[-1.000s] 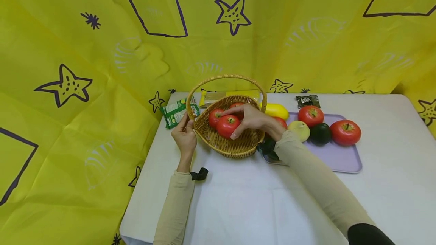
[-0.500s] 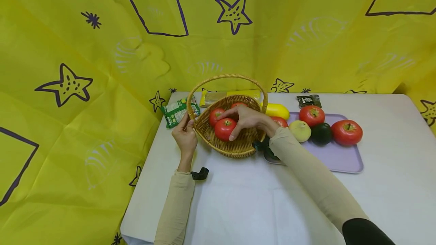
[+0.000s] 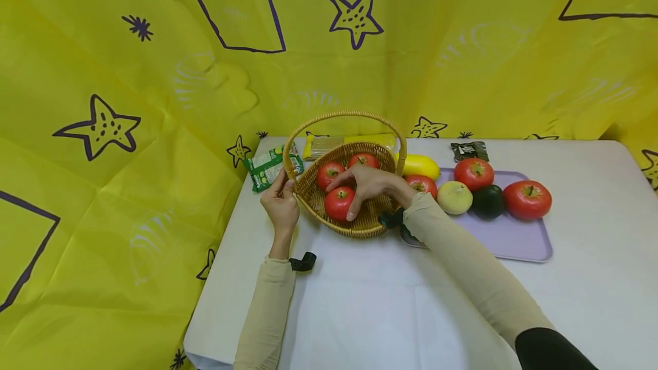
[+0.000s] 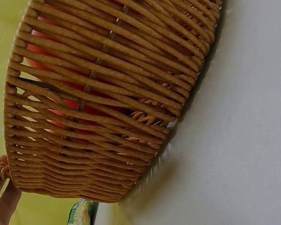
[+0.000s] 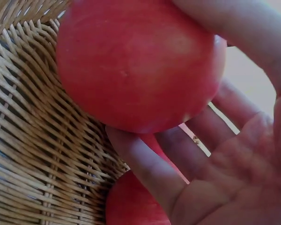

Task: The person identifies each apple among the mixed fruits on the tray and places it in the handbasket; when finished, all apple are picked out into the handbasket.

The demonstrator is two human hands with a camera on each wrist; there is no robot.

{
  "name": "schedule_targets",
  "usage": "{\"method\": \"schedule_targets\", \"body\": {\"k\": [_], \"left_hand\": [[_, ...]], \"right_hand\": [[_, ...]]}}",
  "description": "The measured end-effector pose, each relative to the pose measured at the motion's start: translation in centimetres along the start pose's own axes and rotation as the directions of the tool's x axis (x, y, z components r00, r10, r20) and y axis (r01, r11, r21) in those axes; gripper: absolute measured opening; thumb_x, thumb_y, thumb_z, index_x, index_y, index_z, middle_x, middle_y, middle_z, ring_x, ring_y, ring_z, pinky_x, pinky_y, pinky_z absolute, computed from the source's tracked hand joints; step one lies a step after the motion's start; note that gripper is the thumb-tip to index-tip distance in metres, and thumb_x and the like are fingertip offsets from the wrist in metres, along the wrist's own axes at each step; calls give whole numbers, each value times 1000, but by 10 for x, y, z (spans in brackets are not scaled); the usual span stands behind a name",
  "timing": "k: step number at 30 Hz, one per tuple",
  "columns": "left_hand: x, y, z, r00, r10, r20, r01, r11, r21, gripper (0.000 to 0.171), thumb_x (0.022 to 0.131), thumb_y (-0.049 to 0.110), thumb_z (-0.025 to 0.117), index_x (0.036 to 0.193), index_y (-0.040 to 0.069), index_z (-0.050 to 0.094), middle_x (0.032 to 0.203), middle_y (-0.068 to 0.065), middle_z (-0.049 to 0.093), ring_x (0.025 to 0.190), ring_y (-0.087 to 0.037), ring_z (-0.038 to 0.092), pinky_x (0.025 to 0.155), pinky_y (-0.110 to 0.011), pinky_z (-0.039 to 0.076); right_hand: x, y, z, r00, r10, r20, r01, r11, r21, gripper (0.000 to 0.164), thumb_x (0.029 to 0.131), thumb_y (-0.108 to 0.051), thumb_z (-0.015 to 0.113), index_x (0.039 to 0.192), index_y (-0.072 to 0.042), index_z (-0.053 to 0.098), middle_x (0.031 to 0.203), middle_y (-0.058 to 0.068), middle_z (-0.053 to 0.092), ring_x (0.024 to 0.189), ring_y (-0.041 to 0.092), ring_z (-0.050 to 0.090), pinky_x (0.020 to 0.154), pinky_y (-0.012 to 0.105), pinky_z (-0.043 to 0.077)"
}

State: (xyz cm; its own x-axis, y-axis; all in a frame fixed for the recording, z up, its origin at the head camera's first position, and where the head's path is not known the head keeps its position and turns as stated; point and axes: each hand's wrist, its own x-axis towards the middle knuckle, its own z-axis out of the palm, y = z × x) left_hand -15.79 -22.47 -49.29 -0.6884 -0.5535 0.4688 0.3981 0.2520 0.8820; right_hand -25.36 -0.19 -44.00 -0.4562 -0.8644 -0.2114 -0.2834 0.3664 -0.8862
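My left hand (image 3: 281, 210) pinches the wicker basket (image 3: 354, 234) at its left end, where the arched handle meets the rim. In the left wrist view, only fingertips (image 4: 7, 201) show beside the woven wall. Inside the basket my right hand (image 3: 371, 183) holds a red tomato (image 3: 337, 205), thumb on one side and fingers on the other. The right wrist view has this tomato (image 5: 140, 65) large between thumb and fingers, close to the woven side. Two more tomatoes lie behind it, one at the left (image 3: 329, 173) and one at the back (image 3: 364, 160).
Right of the basket, a lilac tray (image 3: 514, 244) bears tomatoes (image 3: 527, 200), a pale round vegetable (image 3: 454, 197) and a dark green one (image 3: 488, 202). Behind are a yellow squash (image 3: 420, 167), a noodle pack (image 3: 329, 144), a green packet (image 3: 269, 169) and a dark packet (image 3: 470, 151).
My right hand has brought the tomato lower in the basket, toward its front, and the tomato at the back shows more. My left hand keeps its hold on the basket.
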Motion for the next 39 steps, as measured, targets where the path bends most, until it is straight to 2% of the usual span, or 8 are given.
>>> {"method": "schedule_targets", "body": {"k": [4, 8, 17, 23, 28, 32, 36, 39], "left_hand": [[1, 0, 1, 1000, 0, -7, -1, 1000, -8, 35, 97, -15, 64, 131, -8, 70, 120, -31, 74, 96, -6, 73, 85, -15, 61], [2, 1, 2, 1000, 9, -6, -9, 1000, -21, 35, 96, -14, 66, 131, -10, 69, 120, -33, 73, 97, -2, 72, 85, -15, 60], [3, 0, 3, 1000, -7, 6, 7, 1000, -28, 35, 97, -15, 64, 132, -9, 69, 121, -31, 74, 98, -5, 73, 87, -17, 61], [2, 0, 2, 1000, 11, 9, -11, 1000, -12, 35, 98, -14, 64, 133, -10, 68, 121, -31, 74, 99, -2, 73, 88, -18, 61], [0, -3, 1, 1000, 13, 4, -13, 1000, -10, 34, 97, -13, 65, 132, -11, 68, 121, -32, 73, 100, -3, 73, 88, -18, 61], [0, -4, 0, 1000, 12, 6, -12, 1000, -8, 34, 97, -12, 66, 132, -12, 67, 121, -32, 73, 104, -3, 73, 89, -18, 61], [-1, -4, 0, 1000, 16, 5, -16, 1000, -11, 34, 97, -13, 66, 131, -13, 67, 122, -32, 73, 105, -3, 73, 90, -18, 61], [-1, -4, 0, 1000, 18, -1, -18, 1000, -11, 34, 97, -13, 66, 131, -11, 68, 121, -32, 73, 106, -6, 73, 90, -18, 61]], "right_hand": [[3, -1, 1, 1000, 5, -2, -5, 998, -60, 77, 66, -14, 102, 137, -11, 73, 145, 6, 67, 134, 28, 56, 112, 42, 53], [5, -1, 2, 1000, 12, -4, -12, 991, -135, 78, 64, -18, 104, 135, -12, 74, 141, 5, 71, 132, 26, 58, 113, 43, 52], [8, -8, 5, 998, 56, 30, -48, 974, -222, 79, 64, -19, 105, 136, -12, 72, 141, 5, 69, 134, 27, 56, 116, 45, 49], [7, -9, 4, 993, 103, 60, -85, 965, -247, 80, 67, -19, 103, 140, -14, 70, 146, 5, 65, 139, 28, 53, 119, 47, 46], [3, -9, 2, 986, 90, 140, -52, 965, -257, 79, 76, -9, 94, 148, -13, 63, 153, 9, 59, 140, 29, 50, 120, 50, 45], [0, -8, -1, 981, 68, 182, -18, 965, -263, 83, 75, 4, 87, 151, -13, 60, 154, 10, 57, 140, 30, 48, 121, 52, 42], [-1, -12, 2, 987, 85, 136, -37, 948, -317, 82, 73, 3, 91, 147, -16, 64, 151, 8, 60, 138, 29, 51, 119, 53, 45], [0, -21, 7, 991, 104, 82, -62, 914, -402, 82, 69, 1, 96, 143, -17, 67, 148, 8, 63, 134, 30, 55, 116, 52, 48]]}}
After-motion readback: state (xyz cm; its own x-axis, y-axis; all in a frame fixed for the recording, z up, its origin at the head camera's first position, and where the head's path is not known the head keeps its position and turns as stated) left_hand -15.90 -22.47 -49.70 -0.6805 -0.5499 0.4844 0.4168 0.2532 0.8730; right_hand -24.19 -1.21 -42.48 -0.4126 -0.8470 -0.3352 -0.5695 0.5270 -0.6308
